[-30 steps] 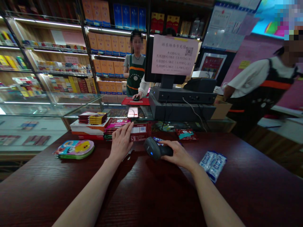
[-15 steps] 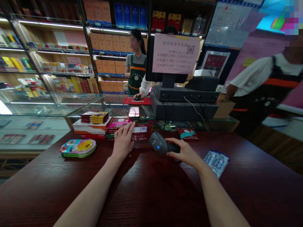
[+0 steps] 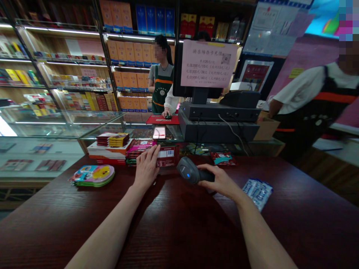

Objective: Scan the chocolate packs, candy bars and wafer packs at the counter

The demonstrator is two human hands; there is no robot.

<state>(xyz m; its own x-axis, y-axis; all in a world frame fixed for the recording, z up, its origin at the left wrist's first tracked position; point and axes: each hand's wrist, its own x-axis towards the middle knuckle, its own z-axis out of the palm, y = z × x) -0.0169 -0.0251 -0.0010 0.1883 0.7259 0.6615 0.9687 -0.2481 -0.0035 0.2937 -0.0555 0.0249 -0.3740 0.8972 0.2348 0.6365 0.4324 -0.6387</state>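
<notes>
My right hand (image 3: 221, 180) is closed round the handle of a dark grey barcode scanner (image 3: 188, 170). A blue light glows on the scanner's head, which points left and forward. My left hand (image 3: 147, 166) has its fingers stretched out, back of the hand up, at the left end of a dark red box (image 3: 167, 156). A white label with a barcode shows on the box. Whether the fingertips press on it I cannot tell. Just left of this hand lies a stack of pink and red packets (image 3: 138, 149).
Blue-and-white packets (image 3: 258, 192) lie right of my right forearm. Colourful cartoon-shaped packs (image 3: 94, 175) and stacked boxes (image 3: 109, 152) stand left. A red packet (image 3: 223, 158) lies before the register (image 3: 218, 125). Behind the glass counter (image 3: 92, 132) are co-workers, one hand (image 3: 166, 113) on a mouse.
Both my hands and the scanner stay almost where they were. Behind the counter, a co-worker's hand has slid the mouse slightly right.
</notes>
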